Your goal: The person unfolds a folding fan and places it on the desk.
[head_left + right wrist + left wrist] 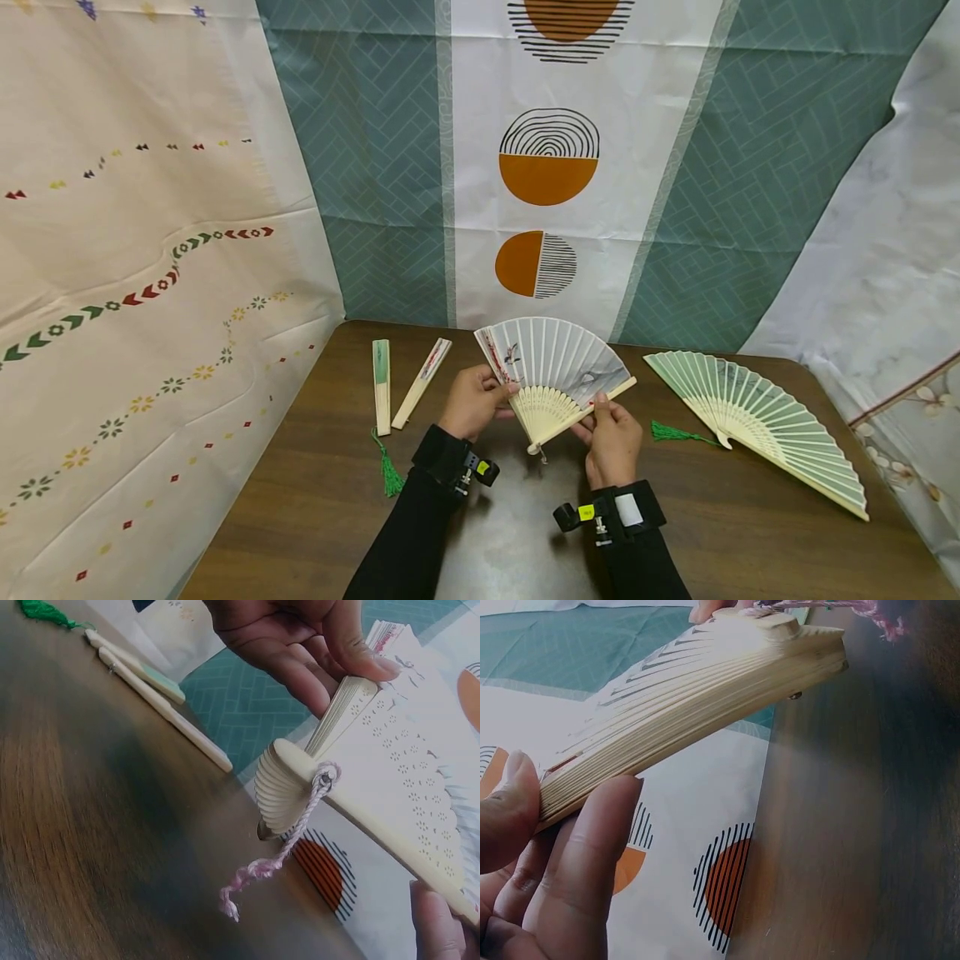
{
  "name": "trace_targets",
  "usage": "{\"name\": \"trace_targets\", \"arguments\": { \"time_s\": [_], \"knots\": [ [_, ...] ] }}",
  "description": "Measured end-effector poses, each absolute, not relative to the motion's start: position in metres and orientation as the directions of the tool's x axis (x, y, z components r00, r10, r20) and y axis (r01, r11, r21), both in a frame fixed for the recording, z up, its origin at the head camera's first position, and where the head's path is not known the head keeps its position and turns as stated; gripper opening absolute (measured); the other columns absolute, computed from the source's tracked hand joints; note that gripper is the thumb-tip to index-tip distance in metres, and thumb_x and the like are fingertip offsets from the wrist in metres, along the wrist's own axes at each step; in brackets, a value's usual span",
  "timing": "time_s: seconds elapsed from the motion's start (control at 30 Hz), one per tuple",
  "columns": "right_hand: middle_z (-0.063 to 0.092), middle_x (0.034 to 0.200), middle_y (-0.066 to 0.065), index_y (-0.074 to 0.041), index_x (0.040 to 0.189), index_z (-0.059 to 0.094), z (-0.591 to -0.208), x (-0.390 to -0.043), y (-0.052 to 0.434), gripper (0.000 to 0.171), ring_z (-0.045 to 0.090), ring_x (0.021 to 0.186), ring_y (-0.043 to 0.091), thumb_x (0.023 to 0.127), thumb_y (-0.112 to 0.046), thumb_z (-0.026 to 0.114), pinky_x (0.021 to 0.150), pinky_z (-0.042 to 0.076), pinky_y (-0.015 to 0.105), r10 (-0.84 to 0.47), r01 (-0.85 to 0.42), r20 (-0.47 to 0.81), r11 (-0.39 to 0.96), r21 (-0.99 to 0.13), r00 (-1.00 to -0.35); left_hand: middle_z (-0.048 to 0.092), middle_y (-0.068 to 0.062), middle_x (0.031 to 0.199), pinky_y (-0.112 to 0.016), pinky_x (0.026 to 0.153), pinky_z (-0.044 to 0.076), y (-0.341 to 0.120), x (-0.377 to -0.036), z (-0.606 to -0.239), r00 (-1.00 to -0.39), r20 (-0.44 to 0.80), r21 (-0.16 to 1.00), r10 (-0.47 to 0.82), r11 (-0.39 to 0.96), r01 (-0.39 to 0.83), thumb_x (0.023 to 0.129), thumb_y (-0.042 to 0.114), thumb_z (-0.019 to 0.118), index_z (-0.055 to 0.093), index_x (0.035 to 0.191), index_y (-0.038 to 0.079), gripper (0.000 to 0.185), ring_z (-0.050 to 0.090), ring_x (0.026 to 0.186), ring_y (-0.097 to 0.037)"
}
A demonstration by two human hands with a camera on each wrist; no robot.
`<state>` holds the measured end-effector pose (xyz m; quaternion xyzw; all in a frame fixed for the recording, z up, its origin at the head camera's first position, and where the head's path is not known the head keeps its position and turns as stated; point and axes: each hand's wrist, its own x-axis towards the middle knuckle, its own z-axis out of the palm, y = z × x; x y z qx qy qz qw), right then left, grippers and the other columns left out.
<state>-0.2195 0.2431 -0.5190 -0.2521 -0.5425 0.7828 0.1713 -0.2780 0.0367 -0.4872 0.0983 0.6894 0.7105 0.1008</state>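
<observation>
Half-open fan (551, 371) held above the tabletop (525, 533) by both hands.

Left hand (472, 402) pinches the stacked ribs at the fan's left edge, thumb over, fingers under; right hand (613, 440) pinches the right outer rib near the pivot, where a pink cord (274, 862) hangs. Farther out on the tabletop, a green fan (757, 417) lies spread on the right, well apart; two closed fans (405, 383) lie side by side on the left, before the patterned backdrop (547, 167).
</observation>
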Motion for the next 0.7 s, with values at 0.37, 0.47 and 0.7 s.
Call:
{"name": "trace_targets", "arguments": {
  "time_s": [0.37, 0.47, 0.7],
  "knots": [
    [0.072, 0.086, -0.003, 0.008, 0.127, 0.062, -0.5211, -0.2207, 0.2443, 0.031, 0.080, 0.074, 0.004, 0.121, -0.021, 0.055, 0.067, 0.069, 0.020, 0.546, 0.006, -0.238, -0.392, -0.920, -0.803, 0.083, -0.032, 0.111, -0.037, 0.075, 0.074, 0.0366, -0.2788, -0.4896, -0.968, 0.018, 0.998, 0.252, -0.056, 0.004, 0.107, -0.007, 0.072, 0.073, 0.127, -0.016, 0.022, 0.080, 0.084, -0.017],
    [0.072, 0.089, -0.003, 0.009, 0.127, 0.061, -0.5206, -0.2203, 0.2444, 0.032, 0.080, 0.075, 0.005, 0.121, -0.022, 0.056, 0.069, 0.070, 0.021, 0.535, 0.010, -0.236, -0.390, -0.921, -0.811, 0.083, -0.032, 0.110, -0.036, 0.075, 0.074, 0.0364, -0.2778, -0.4890, -0.970, 0.020, 0.998, 0.244, -0.056, 0.006, 0.107, -0.007, 0.072, 0.073, 0.127, -0.016, 0.022, 0.080, 0.084, -0.016],
    [0.076, 0.092, -0.004, 0.011, 0.131, 0.062, -0.5181, -0.2194, 0.2464, 0.033, 0.082, 0.079, 0.006, 0.121, -0.021, 0.056, 0.072, 0.071, 0.024, 0.500, -0.013, -0.203, -0.394, -0.919, -0.842, 0.084, -0.030, 0.107, -0.050, 0.082, 0.074, 0.0366, -0.2775, -0.4869, -0.975, 0.019, 0.998, 0.219, -0.067, 0.005, 0.107, -0.007, 0.072, 0.074, 0.126, -0.015, 0.021, 0.080, 0.084, -0.015]
  ]
}}
